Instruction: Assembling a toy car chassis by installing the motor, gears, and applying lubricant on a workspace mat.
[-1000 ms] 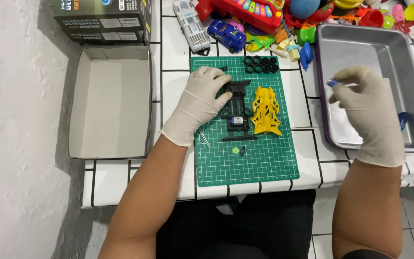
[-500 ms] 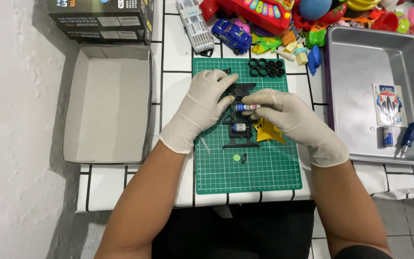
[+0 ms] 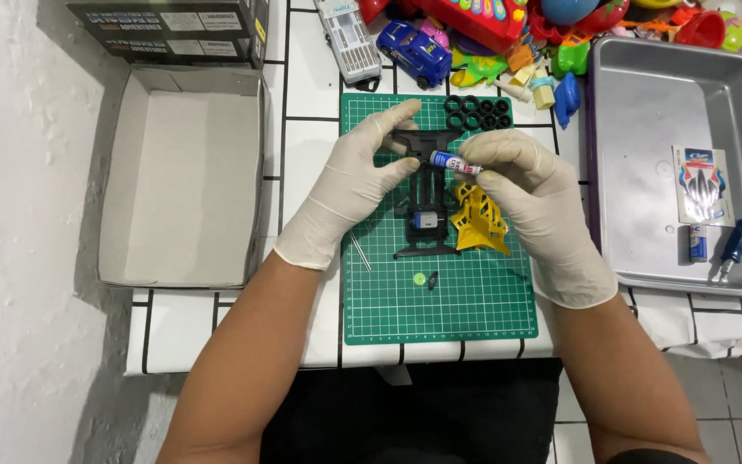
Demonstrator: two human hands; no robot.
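Lap: a dark garment was seen at the bottom edge, below the table's rim.
Loose small parts: a small green round piece (image 3: pixel 419 278) and a tiny dark piece (image 3: pixel 432 279) were left lying apart on the near half of the green gridded cutting mat (image 3: pixel 474 309); a thin metal rod (image 3: pixel 360 251) was laid at the mat's left edge.
Left hand: the white-gloved left hand (image 3: pixel 345 193) was held against the black plastic toy-car chassis (image 3: pixel 427 202), its fingers curled onto the chassis's far end.
Right hand: the white-gloved right hand (image 3: pixel 536 202) was closed in a pinch on a small blue-and-white tube (image 3: pixel 455 162), held just above the chassis.
Chassis: it was laid lengthwise at the mat's middle, a small motor-like block seated in its near part.
Done: judged from this, the chassis was only partly fitted.
Left: a yellow plastic car body shell (image 3: pixel 477 222) was lying unmounted just right of the chassis, and black rubber tyres (image 3: pixel 477 112) were lined up unfitted at the mat's far edge.
Surface: a white tiled table (image 3: pixel 311 129) with dark grout was used.
Sides: an open grey cardboard box (image 3: pixel 180 185) was set at the left, a metal tray (image 3: pixel 646 129) at the right with a sticker sheet (image 3: pixel 701 183) and a blue-handled screwdriver (image 3: pixel 736 245) in it.
Far: colourful plastic toys (image 3: pixel 491 34) were piled beyond the mat.
Room: a rough white wall (image 3: pixel 19 215) was at the left.
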